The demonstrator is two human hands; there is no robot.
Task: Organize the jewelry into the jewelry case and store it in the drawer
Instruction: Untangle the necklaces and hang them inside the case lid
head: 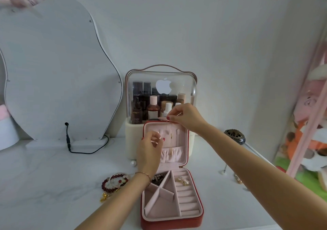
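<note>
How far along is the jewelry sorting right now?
Partly done. Gold rings and dark beads already sit in the open red jewelry case. Both hands, right hand and left hand, are hanging a thin gold necklace in the lid. Red beaded bracelets remain on the table; the case isn't closed or stored.

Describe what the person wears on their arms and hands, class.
Both forearms are bare, with no sleeves in view. The left hand has dark red polished nails and a thin gold-coloured chain bracelet at its wrist. The right hand has a dark red thumbnail; no rings are clearly visible.
</note>
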